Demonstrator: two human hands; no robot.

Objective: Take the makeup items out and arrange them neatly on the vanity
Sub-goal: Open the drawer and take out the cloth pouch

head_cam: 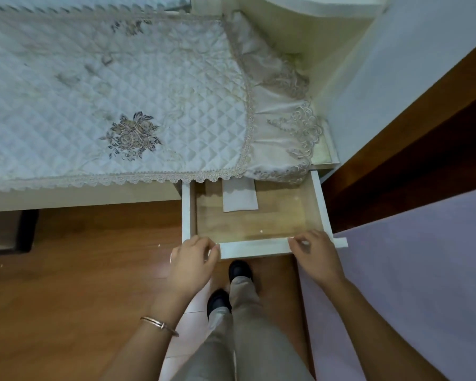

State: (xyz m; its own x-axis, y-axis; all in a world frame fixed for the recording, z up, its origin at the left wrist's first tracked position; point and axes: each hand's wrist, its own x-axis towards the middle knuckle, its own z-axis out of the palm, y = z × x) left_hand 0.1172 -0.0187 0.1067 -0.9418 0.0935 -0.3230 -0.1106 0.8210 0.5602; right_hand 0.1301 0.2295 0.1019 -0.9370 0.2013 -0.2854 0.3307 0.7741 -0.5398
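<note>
Gripping the drawer [254, 247] by its front rail, left hand [194, 259] and right hand [312, 253] pinched at either end. No makeup in sight, just a white paper [239, 198] at the drawer's back. Feels light and stiff; ends seem safest.

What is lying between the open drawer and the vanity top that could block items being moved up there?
Nothing visible blocks the way. The drawer is pulled open, with both hands on its front edge: left hand, right hand. The quilted cloth on the vanity top is bare. Only a white sheet shows inside the drawer; no makeup is visible.
</note>
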